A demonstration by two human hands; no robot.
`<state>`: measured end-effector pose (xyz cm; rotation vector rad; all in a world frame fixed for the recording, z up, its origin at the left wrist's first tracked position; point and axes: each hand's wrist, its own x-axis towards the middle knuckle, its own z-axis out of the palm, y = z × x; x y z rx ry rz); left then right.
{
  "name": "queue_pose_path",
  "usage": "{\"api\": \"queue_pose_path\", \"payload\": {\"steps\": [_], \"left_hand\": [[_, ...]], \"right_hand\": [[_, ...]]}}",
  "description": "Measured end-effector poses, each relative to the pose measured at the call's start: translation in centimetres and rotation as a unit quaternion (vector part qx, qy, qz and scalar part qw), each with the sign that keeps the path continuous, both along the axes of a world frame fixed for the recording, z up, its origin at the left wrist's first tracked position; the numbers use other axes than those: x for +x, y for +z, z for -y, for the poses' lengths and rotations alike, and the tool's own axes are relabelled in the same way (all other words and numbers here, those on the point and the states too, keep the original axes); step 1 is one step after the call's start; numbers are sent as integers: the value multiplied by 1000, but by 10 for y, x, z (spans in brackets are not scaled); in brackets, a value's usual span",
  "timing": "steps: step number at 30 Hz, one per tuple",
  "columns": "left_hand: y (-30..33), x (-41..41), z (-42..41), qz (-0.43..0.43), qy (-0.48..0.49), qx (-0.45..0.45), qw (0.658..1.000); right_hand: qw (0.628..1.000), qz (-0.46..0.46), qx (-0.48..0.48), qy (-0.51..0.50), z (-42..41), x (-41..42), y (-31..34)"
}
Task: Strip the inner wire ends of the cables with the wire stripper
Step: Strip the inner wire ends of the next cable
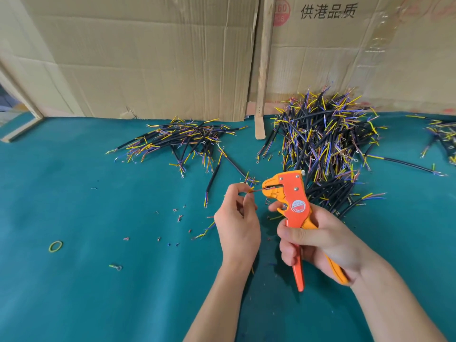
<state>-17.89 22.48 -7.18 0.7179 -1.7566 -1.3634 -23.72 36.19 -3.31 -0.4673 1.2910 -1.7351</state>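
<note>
My right hand (pixel 318 240) grips the handles of an orange wire stripper (pixel 293 193), its jaws pointing left. My left hand (pixel 238 218) pinches a short cable with coloured inner wires (pixel 250 190); one thin wire end reaches into the stripper's jaws. Most of that cable is hidden behind my left hand. A large heap of black cables (pixel 328 141) with yellow, blue and brown inner wires lies at the back right. A smaller, flatter pile of cables (pixel 182 139) lies at the back centre.
The teal table cover (pixel 98 280) carries scattered insulation scraps (pixel 177 217), a yellow-green rubber band (pixel 55 246) and a small ring-terminal piece (pixel 116 267). Cardboard sheets (pixel 148 58) and a wooden stick (pixel 261 95) stand along the back. More cables (pixel 441 139) lie at the far right.
</note>
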Motion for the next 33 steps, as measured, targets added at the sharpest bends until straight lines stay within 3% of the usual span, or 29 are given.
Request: {"api": "queue_pose_path", "payload": {"steps": [5,11,16,24,33], "left_hand": [[1,1,0,-6,-10,-7,1000],[0,0,-1,-1,-31,-5,999],[-2,0,2,-13,-20,8,1000],[-2,0,7,-25,-67,39,997],[0,2,9,-15,-95,31,995]], "right_hand": [[1000,25,-7,-7,4,1,-2],[996,16,-1,-89,12,2,-7],[992,51,-47,-103,0,-6,-3],[996,68,38,-33,-2,-5,-3],[998,58,18,13,-8,-6,2]]}}
